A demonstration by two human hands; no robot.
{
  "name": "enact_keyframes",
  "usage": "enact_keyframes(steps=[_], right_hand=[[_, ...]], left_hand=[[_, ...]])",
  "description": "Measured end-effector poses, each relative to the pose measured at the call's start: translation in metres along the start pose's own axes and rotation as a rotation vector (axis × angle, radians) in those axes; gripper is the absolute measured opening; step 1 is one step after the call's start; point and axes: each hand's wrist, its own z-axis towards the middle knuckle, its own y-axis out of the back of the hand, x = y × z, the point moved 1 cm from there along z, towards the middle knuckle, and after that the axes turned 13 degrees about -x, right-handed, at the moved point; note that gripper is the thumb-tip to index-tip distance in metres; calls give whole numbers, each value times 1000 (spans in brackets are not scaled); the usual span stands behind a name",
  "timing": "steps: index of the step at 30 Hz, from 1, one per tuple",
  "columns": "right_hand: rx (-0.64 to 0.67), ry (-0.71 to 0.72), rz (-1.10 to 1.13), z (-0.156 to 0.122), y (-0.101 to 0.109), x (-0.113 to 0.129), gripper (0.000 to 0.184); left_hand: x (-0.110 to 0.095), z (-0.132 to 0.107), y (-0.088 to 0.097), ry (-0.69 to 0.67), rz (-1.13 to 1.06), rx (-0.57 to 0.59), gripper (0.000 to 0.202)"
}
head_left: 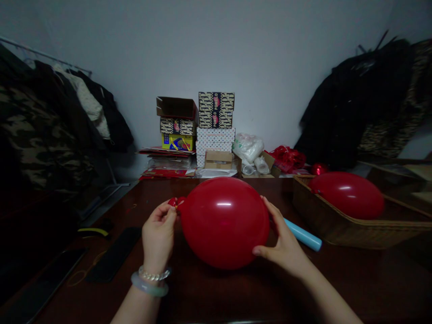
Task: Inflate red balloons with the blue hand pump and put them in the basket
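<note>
My left fingers (168, 216) pinch the round red rubber balloon (224, 222) by its neck; my right fingers (272, 210) spread, steadying it. The neck calls for a firm pinch.

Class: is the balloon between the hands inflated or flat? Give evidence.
Inflated: the red balloon is round, taut and glossy; the left hand pinches its neck.

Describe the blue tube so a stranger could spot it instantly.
On the dark table, look between the wicker basket and the hand-held red balloon. The tube lies just past the right hand, a pale blue cylinder among red things.
</note>
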Motion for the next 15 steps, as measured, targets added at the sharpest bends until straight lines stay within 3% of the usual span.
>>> enact_keyframes(steps=[4,6,12,15], right_hand=[[2,-16,19,0,0,-2,107],[2,-21,15,-1,0,-4,107],[-23,-23,-6,1,3,-3,109],[-64,13,-35,3,8,2,109]], left_hand=[[-1,-4,-3,42,-56,-10,31],[-5,-8,-4,-9,-26,29,28],[-10,-21,-8,-313,49,69,20],[-15,-32,-9,-595,105,68,33]])
